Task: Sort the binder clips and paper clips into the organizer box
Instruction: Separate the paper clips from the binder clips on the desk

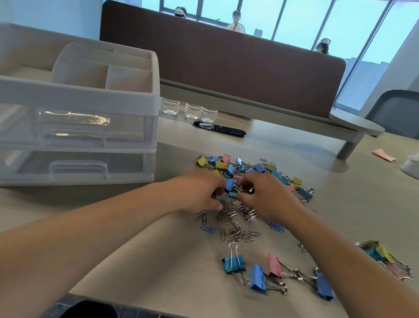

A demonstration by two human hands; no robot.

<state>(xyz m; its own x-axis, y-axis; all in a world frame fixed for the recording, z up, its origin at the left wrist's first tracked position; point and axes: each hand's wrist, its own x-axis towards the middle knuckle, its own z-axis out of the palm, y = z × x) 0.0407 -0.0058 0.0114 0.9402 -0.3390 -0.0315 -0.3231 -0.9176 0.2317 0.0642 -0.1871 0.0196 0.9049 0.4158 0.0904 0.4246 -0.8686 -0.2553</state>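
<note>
Fingers [216, 185] of left hand [200, 193] curled round a knot of small blue metal binder clips [231, 186]. Fingers [248, 183] of right hand [268, 197] bent, pinching the same knot from the other side. Which clip in which grip: impossible to tell.

Likely step: pulling binder clips out of the mixed heap, nothing yet carried to the box. Next move, on that reading: freeing the held clips from tangled wire handles, lifting clear, then crossing left to a chosen compartment, or first pulling a drawer open.

- Pale wood-grain tabletop [168, 269] under everything.
- White plastic organizer box [69, 96] at far left, well apart from the heap.
- Open top compartments [84, 71] with bare walls, no clips visible, floors partly hidden.
- Clear upper drawer [72, 126] and clear lower drawer [76, 167], both pushed in, no coloured clips showing through.
- Mixed heap of yellow, blue, pink and teal binder clips [253, 167] just beyond the hands.
- Scatter of silver wire paper clips [237, 229] just nearer than the hands.
- Row of larger binder clips [257, 277] near the front edge: teal, blue, pink, blue.
- Blurred bunch of clips [384, 258] at far right.
</note>
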